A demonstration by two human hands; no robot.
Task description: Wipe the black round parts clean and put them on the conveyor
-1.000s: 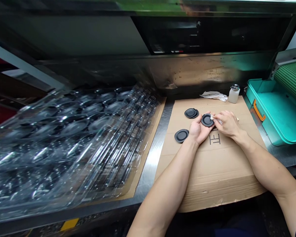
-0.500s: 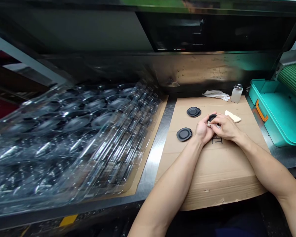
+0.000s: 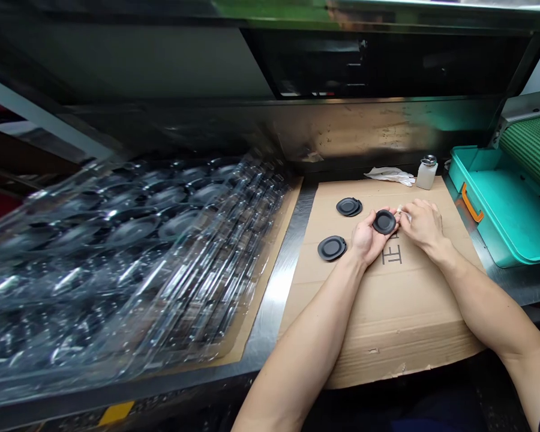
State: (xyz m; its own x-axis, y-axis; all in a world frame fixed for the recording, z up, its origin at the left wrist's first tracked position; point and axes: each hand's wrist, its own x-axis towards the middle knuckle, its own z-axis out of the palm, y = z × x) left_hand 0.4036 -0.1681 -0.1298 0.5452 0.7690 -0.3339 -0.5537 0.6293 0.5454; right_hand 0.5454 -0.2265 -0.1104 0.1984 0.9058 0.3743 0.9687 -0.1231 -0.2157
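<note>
Over the cardboard sheet [image 3: 387,306], my left hand [image 3: 365,241] holds a round black plastic part [image 3: 384,222] with a dished centre, its face turned up. Just right of it, my right hand [image 3: 423,223] pinches a small white scrap [image 3: 399,209], perhaps cloth or paper; its fingers are close to the part's edge. Two similar black parts lie on the cardboard to the left: an upper one [image 3: 347,207] that looks like a stacked pair, and a lower one [image 3: 331,248]. The white wedge-shaped piece is hidden behind my right hand.
Clear plastic trays [image 3: 130,264] holding rows of black parts are stacked at left. Along the back stand a small pump bottle [image 3: 427,173] and a crumpled white glove or cloth [image 3: 390,175]. A teal bin [image 3: 499,240] with an orange handle sits right, beside a green conveyor belt [image 3: 533,141].
My right hand has drawn off the black part to the right, and the part's face now shows fully in my left hand. The view has shifted slightly.
</note>
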